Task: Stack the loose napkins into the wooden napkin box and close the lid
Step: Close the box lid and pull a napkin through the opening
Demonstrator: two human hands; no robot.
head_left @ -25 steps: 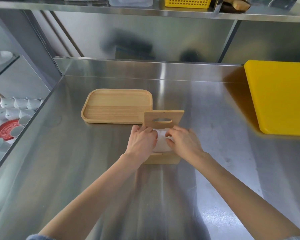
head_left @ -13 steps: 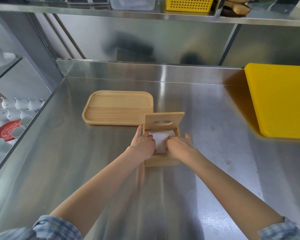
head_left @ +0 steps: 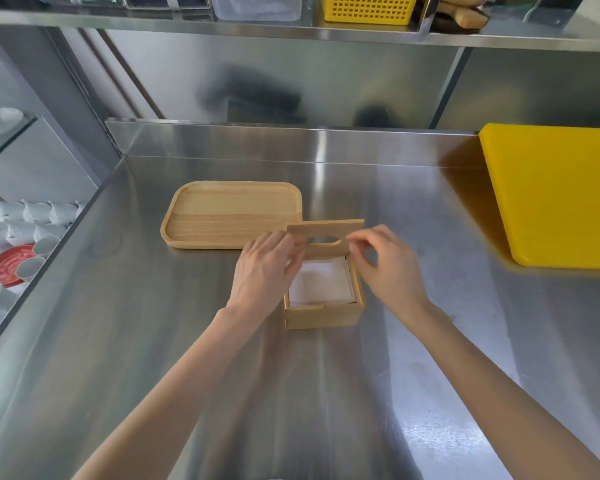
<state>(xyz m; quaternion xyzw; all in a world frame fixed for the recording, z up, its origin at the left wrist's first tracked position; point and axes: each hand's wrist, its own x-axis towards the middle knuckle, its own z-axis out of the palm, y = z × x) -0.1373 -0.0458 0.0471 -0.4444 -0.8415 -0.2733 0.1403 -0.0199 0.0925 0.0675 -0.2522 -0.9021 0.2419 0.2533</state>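
The wooden napkin box [head_left: 323,317] stands on the steel counter, just in front of me. A flat stack of white napkins [head_left: 321,284] lies inside it. Its lid [head_left: 326,230], with an oval slot, stands raised at the box's far edge and leans a little toward me. My left hand [head_left: 264,271] has its fingertips on the lid's left edge. My right hand [head_left: 392,268] pinches the lid's right edge with thumb and forefinger. No loose napkins show on the counter.
A wooden tray [head_left: 232,216] lies just behind and left of the box. A yellow cutting board [head_left: 561,195] lies at the right. White cups [head_left: 32,213] and a red plate [head_left: 7,268] sit below the counter's left edge. A shelf with a yellow basket [head_left: 368,6] hangs overhead.
Both hands have lifted off the napkins inside the box and moved up to the lid's side edges. The napkins now lie flat and uncovered in the box.
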